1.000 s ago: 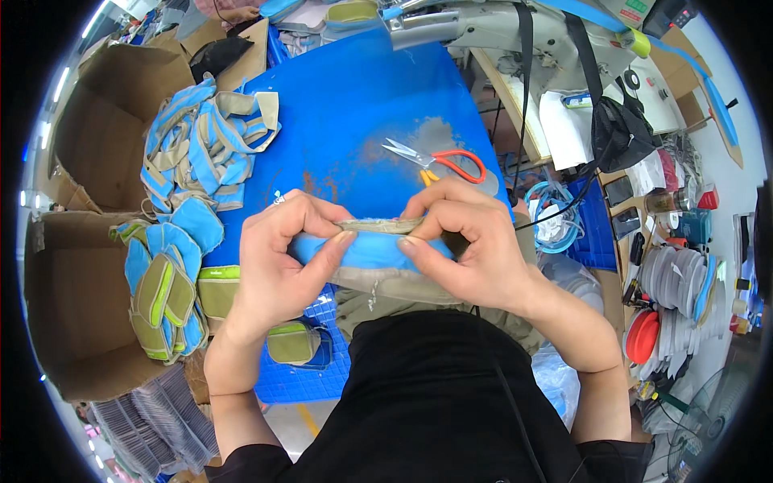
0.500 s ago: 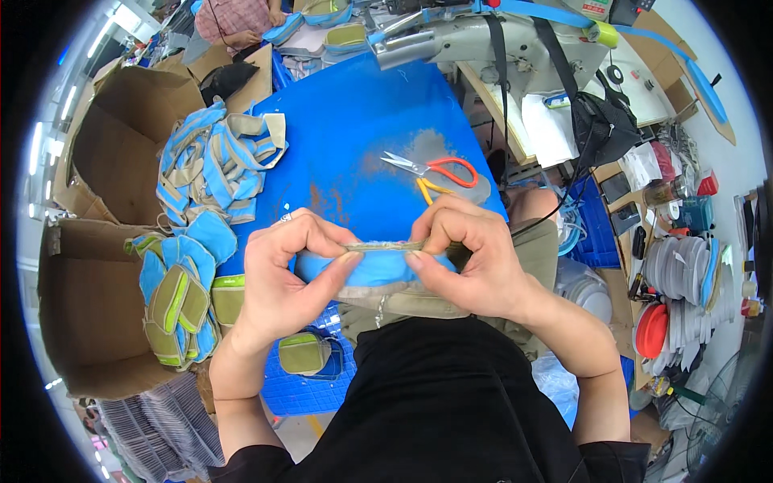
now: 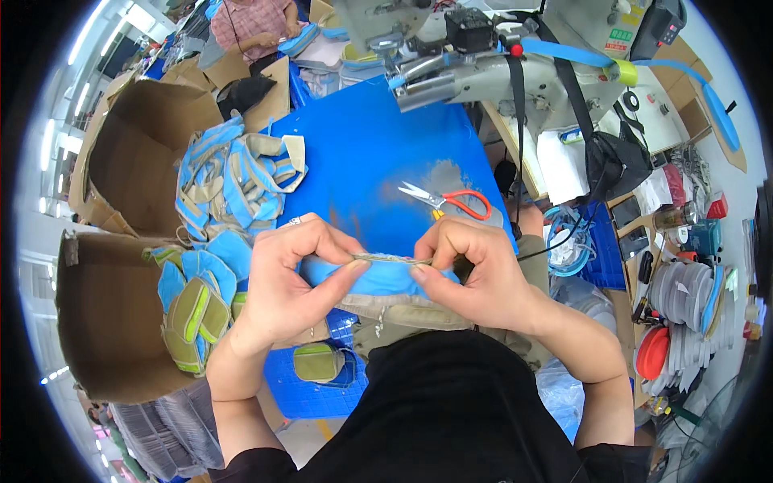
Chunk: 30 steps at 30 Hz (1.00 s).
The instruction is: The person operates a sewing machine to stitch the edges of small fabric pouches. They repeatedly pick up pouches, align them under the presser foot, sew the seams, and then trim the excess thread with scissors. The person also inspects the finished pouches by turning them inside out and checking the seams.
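A blue and beige sewn fabric piece [image 3: 382,282] is held close in front of my body. My left hand [image 3: 290,282] pinches one end of its raised seam edge between thumb and fingers. At the other end of the same edge, my right hand [image 3: 479,270] pinches in like manner, so the edge is stretched nearly straight between them. The piece's lower beige side hangs toward my lap. Just beyond my right hand, red-and-orange-handled scissors [image 3: 465,201] lie on the blue tabletop [image 3: 354,133], blades apart.
Blue and beige straps [image 3: 233,181] are heaped at the left, beside open cardboard boxes [image 3: 101,314]. Green and blue fabric pieces [image 3: 197,302] overlap the nearer box. A sewing machine [image 3: 483,80] stands at the far right. Another person [image 3: 250,32] sits beyond the table.
The surroundings have shifted right and slightly down in the picture as my head turned. Both hands keep their pinch on the fabric piece, with the seam edge still stretched between them.
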Tool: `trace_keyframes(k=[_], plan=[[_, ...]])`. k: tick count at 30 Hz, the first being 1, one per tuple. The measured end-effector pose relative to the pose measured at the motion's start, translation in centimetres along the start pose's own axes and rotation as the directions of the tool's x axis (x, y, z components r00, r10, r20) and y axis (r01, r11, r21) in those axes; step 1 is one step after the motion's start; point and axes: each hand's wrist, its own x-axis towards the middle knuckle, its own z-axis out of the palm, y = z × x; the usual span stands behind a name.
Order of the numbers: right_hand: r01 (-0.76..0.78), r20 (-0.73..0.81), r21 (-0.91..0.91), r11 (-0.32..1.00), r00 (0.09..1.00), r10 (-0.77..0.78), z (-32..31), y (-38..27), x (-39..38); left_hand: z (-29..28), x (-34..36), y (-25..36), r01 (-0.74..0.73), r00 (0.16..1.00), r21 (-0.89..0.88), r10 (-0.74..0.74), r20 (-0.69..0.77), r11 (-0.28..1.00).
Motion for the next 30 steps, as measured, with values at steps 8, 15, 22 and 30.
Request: trace_keyframes(k=[8,15,22,30], plan=[[-0.388,0.299,0.137,0.911,0.893,0.335,-2.9,-0.8,6.1,-3.9,9.3,-1.8,0.02,0.957,-0.037,-0.008,0.289,0.999],[-0.508,0.24,0.458,0.729,0.861,0.449,-2.9,2.0,9.1,-5.3,17.0,-6.0,0.147,0.848,-0.159,-0.042,0.528,0.976],[-0.46,0.171,0.703,0.543,0.85,0.499,-2.7,5.1,11.5,-6.2,22.7,-9.3,0.248,0.787,-0.116,-0.13,0.604,0.962],[-0.431,0.108,0.771,0.469,0.814,0.571,-3.0,6.1,13.1,-6.2,25.7,-9.9,0.152,0.826,0.168,-0.219,0.52,0.974]])
